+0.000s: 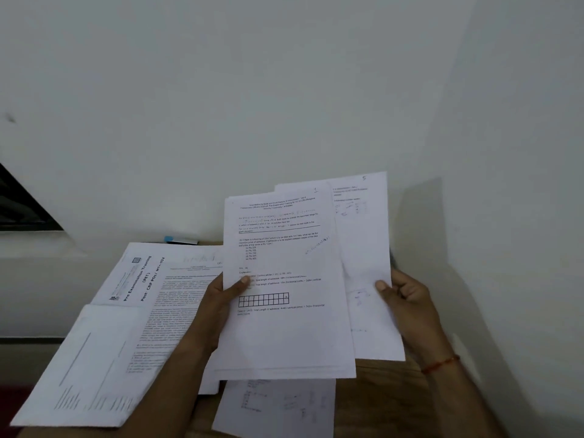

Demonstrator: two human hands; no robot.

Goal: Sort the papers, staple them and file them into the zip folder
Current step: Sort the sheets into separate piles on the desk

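Against a white wall point(284, 90), above a wooden table point(385, 393), the left hand point(221, 298) pinches the front sheet point(284, 311); the right hand point(407, 298) grips the rear sheet point(366, 248).

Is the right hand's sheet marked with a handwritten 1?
No, the rear sheet in the right hand bears a 5; the left hand's front sheet bears 1.

Your left hand point(221, 300) holds the front sheet point(284, 279) by its left edge; it overlaps the back sheet point(366, 248), held at its right edge by your right hand point(407, 297). Below them a loose sheet point(275, 406) lies on the worktop point(385, 390). To your left, papers point(126, 311) lie overlapping on the worktop, a small object point(180, 239) behind them by the wall point(284, 90).
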